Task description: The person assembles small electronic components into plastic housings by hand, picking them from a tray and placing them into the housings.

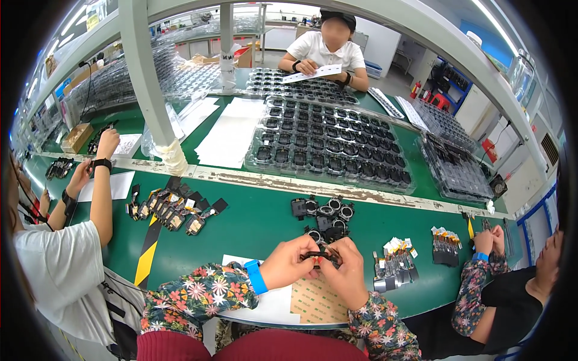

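Close together over the near edge of the green bench (259,222), my left hand (290,260) and my right hand (345,269) pinch one small black part (313,255) between their fingertips. Fingers hide most of it, so its exact kind cannot be made out. Just beyond my hands lies a cluster of black housings with silvery rings (328,212). Beneath my hands are white paper (271,308) and a tan printed sheet (316,301). To the right sit small dark parts with white and orange flex strips (394,268).
Similar small assemblies lie in a pile (174,210) at left and a bundle (445,246) at right. Clear trays of black parts (328,141) cover the far bench behind a raised ledge (289,186). A post (147,78) rises left. Co-workers sit left, right and opposite.
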`<state>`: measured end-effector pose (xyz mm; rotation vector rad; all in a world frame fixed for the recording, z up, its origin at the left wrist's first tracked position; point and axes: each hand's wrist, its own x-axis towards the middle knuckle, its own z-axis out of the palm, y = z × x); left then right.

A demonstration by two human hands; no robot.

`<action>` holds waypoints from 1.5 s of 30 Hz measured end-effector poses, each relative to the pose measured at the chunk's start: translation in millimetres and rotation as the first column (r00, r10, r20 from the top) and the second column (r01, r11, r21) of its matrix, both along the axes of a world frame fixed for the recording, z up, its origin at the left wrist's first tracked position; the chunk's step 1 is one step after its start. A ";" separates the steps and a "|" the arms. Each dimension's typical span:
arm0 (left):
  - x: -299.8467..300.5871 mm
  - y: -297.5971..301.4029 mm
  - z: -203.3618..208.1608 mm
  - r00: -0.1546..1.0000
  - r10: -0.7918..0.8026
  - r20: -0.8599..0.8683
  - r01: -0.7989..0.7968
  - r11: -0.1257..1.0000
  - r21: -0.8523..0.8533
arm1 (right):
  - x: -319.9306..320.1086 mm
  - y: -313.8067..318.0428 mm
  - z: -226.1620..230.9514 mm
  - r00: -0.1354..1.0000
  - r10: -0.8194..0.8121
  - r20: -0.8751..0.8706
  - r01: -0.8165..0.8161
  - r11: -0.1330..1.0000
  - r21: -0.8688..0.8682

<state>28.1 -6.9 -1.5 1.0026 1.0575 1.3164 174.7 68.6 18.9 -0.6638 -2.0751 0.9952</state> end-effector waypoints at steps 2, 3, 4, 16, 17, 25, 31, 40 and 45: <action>3.1 0.4 -1.7 1.000 0.012 -0.006 -0.012 1.000 0.003 | 1.5 -0.5 -1.5 1.000 -0.001 -0.003 0.000 1.000 -0.006; 3.3 1.3 -5.7 0.999 0.038 -0.032 -0.037 0.999 0.040 | 1.5 -0.7 -2.7 1.000 0.004 -0.004 -0.004 1.000 -0.013; 3.8 1.7 -7.6 0.996 0.066 -0.056 -0.061 0.995 0.078 | 1.7 -0.6 -4.0 1.000 0.004 -0.005 -0.004 1.000 -0.014; -62.0 9.2 22.9 0.759 0.521 -0.390 -0.368 0.838 0.403 | 2.0 -1.9 -0.5 1.000 0.005 0.017 -0.005 0.998 -0.056; -71.3 6.7 31.2 0.723 0.542 -0.428 -0.385 0.830 0.403 | 3.0 0.6 -4.8 0.999 0.035 0.036 -0.034 0.999 -0.034; -120.9 -66.9 1.7 0.173 0.505 -0.846 -0.551 0.761 0.342 | 2.6 -9.3 -9.8 0.958 0.197 0.210 -0.216 0.974 0.072; -115.5 -91.1 -3.2 -0.394 0.455 -0.798 -0.408 0.691 0.596 | 2.8 -10.4 -22.2 0.943 0.208 0.259 -0.245 0.962 0.120; -138.1 -77.6 -29.1 -0.419 0.418 -0.806 -0.470 0.660 0.586 | -3.5 -7.6 -13.6 0.939 0.222 0.262 -0.242 0.969 0.046; -144.6 -75.8 -39.4 -0.443 0.448 -0.777 -0.484 0.609 0.628 | -2.0 -4.9 -20.7 0.941 0.226 0.251 -0.254 0.964 0.083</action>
